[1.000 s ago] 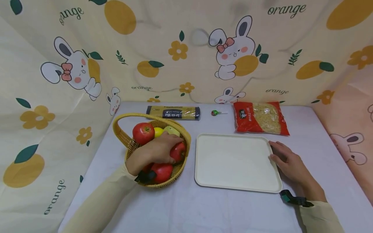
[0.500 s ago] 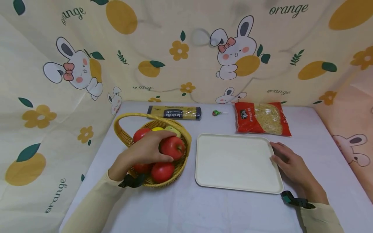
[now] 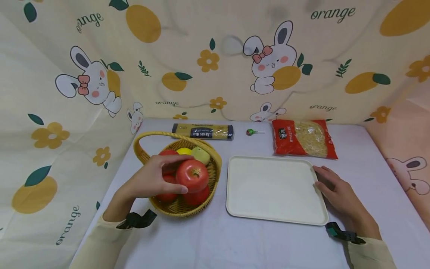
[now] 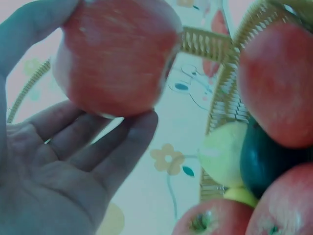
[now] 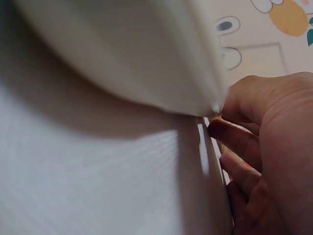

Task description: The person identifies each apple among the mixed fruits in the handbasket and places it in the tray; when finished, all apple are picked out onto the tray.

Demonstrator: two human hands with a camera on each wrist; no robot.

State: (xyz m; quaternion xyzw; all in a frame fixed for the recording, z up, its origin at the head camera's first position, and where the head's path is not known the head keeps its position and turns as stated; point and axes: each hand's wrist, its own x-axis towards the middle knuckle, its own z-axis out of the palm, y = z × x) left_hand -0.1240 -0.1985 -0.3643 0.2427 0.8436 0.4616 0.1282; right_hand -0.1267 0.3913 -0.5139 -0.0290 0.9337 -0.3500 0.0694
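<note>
My left hand [image 3: 149,179] grips a red apple [image 3: 192,175] between thumb and fingers, raised over the wicker basket [image 3: 168,211]. In the left wrist view the held apple [image 4: 117,58] is apart from the fruit below. More red apples [image 3: 196,197], a yellow fruit [image 3: 184,151] and a pale green fruit [image 3: 200,154] lie in the basket. A dark, smooth fruit [image 4: 259,161] shows among them from the left wrist. At the right edge of a white tray [image 3: 275,190], my right hand [image 3: 339,192] rests with thumb and fingertips touching the rim.
Behind the basket lies a packet of spaghetti [image 3: 203,131]. A lollipop [image 3: 250,132] is to its right, then a red bag of dry food [image 3: 304,138]. The basket's tall handle [image 3: 168,133] arches over its left and back. Printed cloth [image 3: 201,37] walls the table.
My left hand has lifted the apple up from the basket's right side, drawing it slightly left and toward me. The right hand has stayed at the tray's edge.
</note>
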